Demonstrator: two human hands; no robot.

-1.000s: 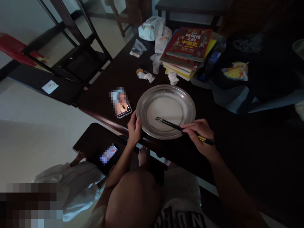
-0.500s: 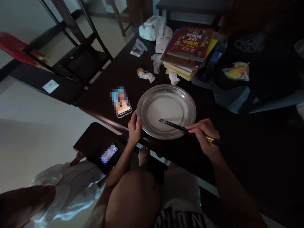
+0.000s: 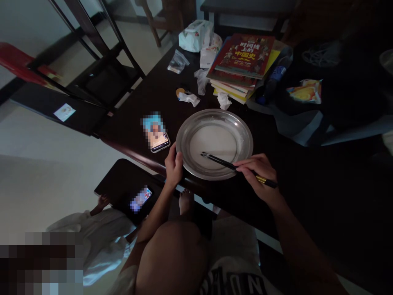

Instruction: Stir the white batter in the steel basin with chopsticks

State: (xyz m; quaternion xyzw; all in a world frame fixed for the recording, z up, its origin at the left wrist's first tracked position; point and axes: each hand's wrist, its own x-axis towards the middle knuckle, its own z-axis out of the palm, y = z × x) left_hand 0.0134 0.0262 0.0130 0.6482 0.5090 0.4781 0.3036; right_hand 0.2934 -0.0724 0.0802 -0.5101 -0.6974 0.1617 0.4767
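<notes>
A wide round metal basin stands near the edge of the dark table, with whitish liquid in its bottom. My left hand grips its left rim, thumb on the near side. Between the fingers of my right hand is a pair of black chopsticks with gold bands. They slant over the right rim, and their tips reach into the whitish liquid left of the middle.
A lit phone lies left of the basin. Behind stand stacked books, crumpled tissue, a tissue pack and a bottle. At lower left another person sits by a stool with a second phone.
My right hand and the chopsticks have moved a little to the left, their tips shifting left in the basin. My left hand stays on the rim.
</notes>
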